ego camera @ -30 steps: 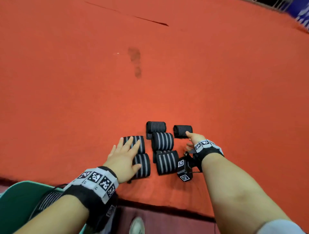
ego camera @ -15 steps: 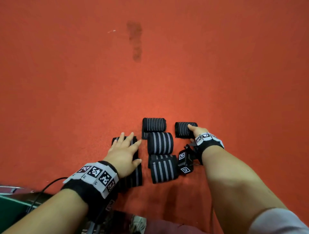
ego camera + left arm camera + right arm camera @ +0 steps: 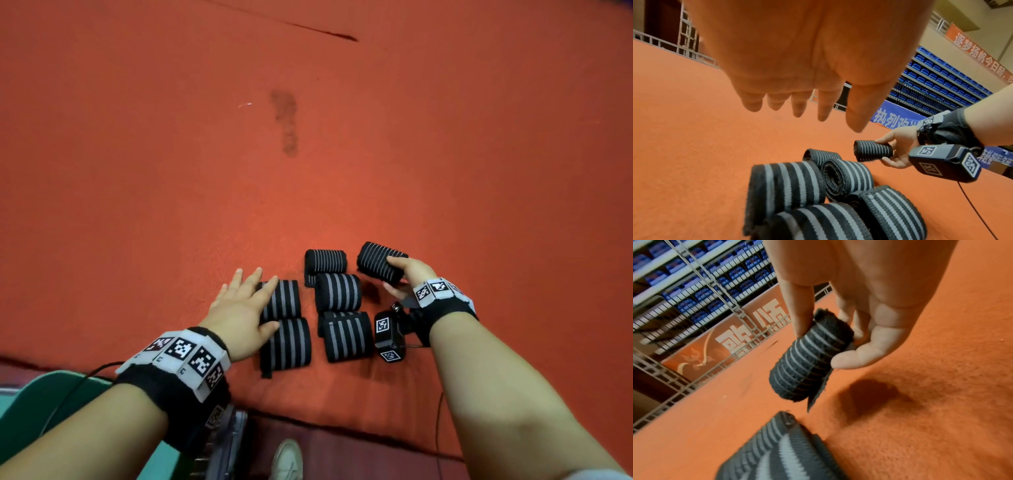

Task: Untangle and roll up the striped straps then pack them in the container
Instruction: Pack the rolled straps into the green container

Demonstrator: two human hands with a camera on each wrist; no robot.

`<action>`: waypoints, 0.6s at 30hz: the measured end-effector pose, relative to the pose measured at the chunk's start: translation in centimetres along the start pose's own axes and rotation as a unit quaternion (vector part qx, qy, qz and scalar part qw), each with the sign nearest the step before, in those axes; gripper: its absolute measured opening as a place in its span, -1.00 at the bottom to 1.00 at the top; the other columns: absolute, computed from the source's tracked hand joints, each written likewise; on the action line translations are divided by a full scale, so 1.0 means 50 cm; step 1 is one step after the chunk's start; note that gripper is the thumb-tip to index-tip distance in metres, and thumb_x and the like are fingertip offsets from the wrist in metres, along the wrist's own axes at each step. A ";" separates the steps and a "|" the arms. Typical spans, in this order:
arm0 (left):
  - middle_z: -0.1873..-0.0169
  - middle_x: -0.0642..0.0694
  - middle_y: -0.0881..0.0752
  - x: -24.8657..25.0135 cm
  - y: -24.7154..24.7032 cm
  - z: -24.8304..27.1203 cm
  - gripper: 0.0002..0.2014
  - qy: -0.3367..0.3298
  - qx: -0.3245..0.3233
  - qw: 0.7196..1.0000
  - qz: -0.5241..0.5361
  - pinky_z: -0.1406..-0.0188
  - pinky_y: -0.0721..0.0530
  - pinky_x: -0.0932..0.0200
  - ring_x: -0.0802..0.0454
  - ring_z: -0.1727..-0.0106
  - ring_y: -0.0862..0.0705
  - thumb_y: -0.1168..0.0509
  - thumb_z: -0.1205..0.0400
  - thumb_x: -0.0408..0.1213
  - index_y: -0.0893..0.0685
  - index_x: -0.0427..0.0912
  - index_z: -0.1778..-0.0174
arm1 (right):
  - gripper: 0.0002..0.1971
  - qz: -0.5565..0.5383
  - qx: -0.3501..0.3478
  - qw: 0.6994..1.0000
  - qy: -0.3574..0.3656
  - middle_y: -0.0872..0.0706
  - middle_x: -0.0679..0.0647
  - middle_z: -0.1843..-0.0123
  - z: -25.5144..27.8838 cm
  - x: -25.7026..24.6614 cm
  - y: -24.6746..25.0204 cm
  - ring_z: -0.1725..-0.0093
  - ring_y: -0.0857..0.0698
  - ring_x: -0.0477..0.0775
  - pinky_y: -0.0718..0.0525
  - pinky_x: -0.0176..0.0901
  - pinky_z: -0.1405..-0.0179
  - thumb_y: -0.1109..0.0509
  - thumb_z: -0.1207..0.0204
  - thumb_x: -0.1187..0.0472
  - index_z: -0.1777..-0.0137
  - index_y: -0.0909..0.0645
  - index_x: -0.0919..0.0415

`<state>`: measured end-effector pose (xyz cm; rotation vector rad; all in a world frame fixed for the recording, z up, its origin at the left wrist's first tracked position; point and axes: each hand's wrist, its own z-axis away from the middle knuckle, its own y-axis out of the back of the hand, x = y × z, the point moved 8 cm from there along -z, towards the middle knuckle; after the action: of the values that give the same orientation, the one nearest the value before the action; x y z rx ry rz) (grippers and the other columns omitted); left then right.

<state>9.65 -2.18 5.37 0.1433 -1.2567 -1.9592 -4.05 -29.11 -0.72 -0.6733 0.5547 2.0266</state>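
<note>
Several rolled black straps with grey stripes lie in a cluster on the red mat. Two broad-striped rolls sit on the left, two more in the middle, and a thin-striped roll lies behind them. My right hand grips another thin-striped roll by one end, lifted just off the mat with its shadow beneath and a loose flap hanging. My left hand hovers with straight, spread fingers over the far-left roll, apart from it.
A green container shows at the bottom left, below the mat's near edge. A white shoe stands just beyond that edge. A dark stain marks the mat farther out. Blue stadium seats and railings lie far off.
My right hand has raised the thin-striped roll off the mat and tilted it. My left hand has lifted off the left rolls and spread its fingers.
</note>
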 end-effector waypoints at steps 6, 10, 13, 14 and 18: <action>-0.65 -0.02 0.25 -0.116 0.056 0.207 -0.23 -0.029 0.068 0.997 -0.016 -0.61 0.17 -0.02 -0.11 -0.65 0.28 -0.13 -0.67 0.04 0.24 0.04 -0.64 | -0.79 -0.079 -0.051 0.991 0.094 -0.66 0.14 0.19 0.244 0.028 -0.121 0.23 -0.64 0.07 -0.72 -0.15 0.29 -0.41 -0.53 0.20 -0.08 -0.51 0.24; -0.65 -0.01 0.23 -0.267 0.034 0.381 -0.21 -0.017 0.077 0.995 -0.065 -0.61 0.15 -0.04 -0.13 -0.66 0.25 -0.16 -0.65 0.06 0.21 0.03 -0.64 | -0.86 -0.125 -0.111 0.982 0.091 -0.67 0.15 0.13 0.407 0.127 -0.265 0.18 -0.65 0.05 -0.74 -0.15 0.25 -0.42 -0.52 0.23 0.01 -0.54 0.25; -0.65 -0.05 0.24 -0.388 -0.029 0.489 -0.19 0.009 0.042 0.992 -0.118 -0.60 0.13 -0.05 -0.16 -0.66 0.23 -0.15 -0.65 0.08 0.24 -0.03 -0.64 | -0.82 -0.112 -0.162 0.977 0.081 -0.65 0.14 0.10 0.505 0.222 -0.389 0.16 -0.64 0.04 -0.77 -0.17 0.38 -0.41 -0.54 0.25 -0.08 -0.51 0.23; -0.65 -0.08 0.25 -0.423 -0.053 0.517 -0.18 0.013 0.027 0.991 -0.128 -0.60 0.14 -0.03 -0.16 -0.66 0.23 -0.15 -0.66 0.07 0.25 -0.06 -0.64 | -0.84 -0.101 -0.177 0.976 0.079 -0.64 0.14 0.11 0.533 0.251 -0.427 0.17 -0.62 0.04 -0.77 -0.16 0.37 -0.39 -0.55 0.25 -0.06 -0.51 0.22; -0.64 -0.16 0.29 -0.523 -0.147 0.589 -0.18 0.008 -0.030 0.988 -0.149 -0.61 0.19 0.03 -0.15 -0.66 0.25 -0.11 -0.68 0.05 0.28 -0.18 -0.63 | -0.93 -0.050 -0.212 0.975 0.047 -0.61 0.15 0.10 0.608 0.377 -0.545 0.10 -0.62 0.08 -0.74 -0.10 0.23 -0.36 -0.57 0.28 0.06 -0.51 0.23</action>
<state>9.42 37.84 6.31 0.3328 -1.2205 -2.2414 3.60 14.61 6.52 -1.0336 0.1318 2.0406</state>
